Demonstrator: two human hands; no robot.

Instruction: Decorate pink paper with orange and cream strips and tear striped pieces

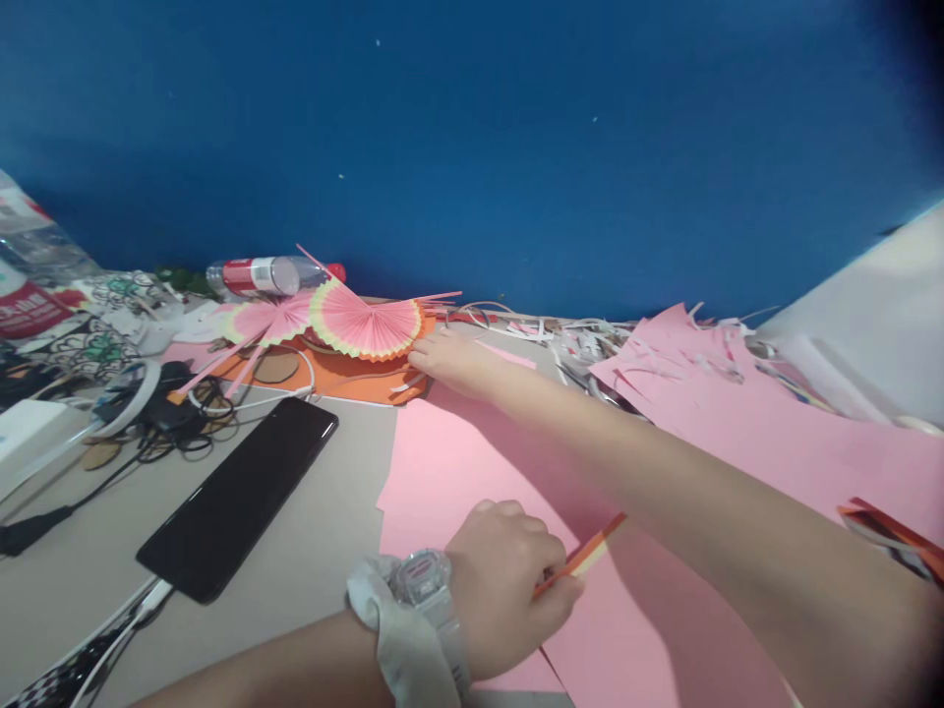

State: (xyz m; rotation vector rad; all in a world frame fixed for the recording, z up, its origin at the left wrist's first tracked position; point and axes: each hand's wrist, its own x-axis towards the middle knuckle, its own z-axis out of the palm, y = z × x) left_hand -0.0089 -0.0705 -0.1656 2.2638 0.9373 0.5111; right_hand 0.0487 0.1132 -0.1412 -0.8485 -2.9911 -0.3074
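Pinching an orange-and-yellow strip (599, 546) between thumb and curled fingers of the left hand (508, 580), low over pink sheets (442, 447). Resting the right hand (448, 360) farther out, at the right edge of a pink pleated fan (370, 324), well beyond the strip; cannot tell whether gripping or merely touching. Farther left, seen near the fan: orange paper (343, 381), a clear bottle (251, 275). Nearer: a black phone (240, 500).

1) Rear boundary: plain blue wall (479, 128), filling the upper view, marked by a few small white specks (379, 42)
2) Work surface: matte grey tabletop (346, 492), running back toward the wall
3) Right side: white panel (877, 295), upper edge slanting in view
4) Lighting: soft, casting blurred-edged shadows across the work surface
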